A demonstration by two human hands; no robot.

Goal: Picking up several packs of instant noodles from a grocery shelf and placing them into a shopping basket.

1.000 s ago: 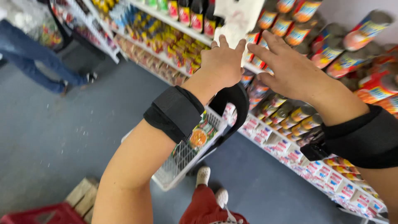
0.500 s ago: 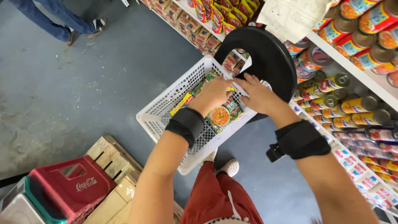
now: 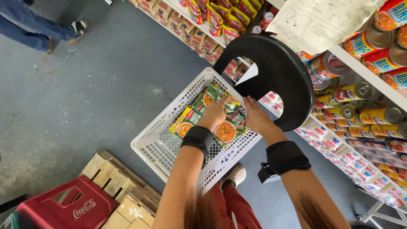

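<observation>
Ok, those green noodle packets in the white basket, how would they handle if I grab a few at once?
The green noodle packets look like glossy film pouches, so probably light and slightly slippery. They lie loosely overlapped in the white basket, so a stack may slide apart. Their contents could crack if the left hand and right hand squeeze hard.

- The left hand (image 3: 214,113) covers the middle of the noodle packets (image 3: 193,120); its fingertips are out of sight.
- The black stool seat (image 3: 271,76) hides the white basket's (image 3: 169,146) far corner.
- The red crate (image 3: 72,208) is cut off by the bottom edge.
- The person in jeans (image 3: 29,27) is cropped at the top.
</observation>
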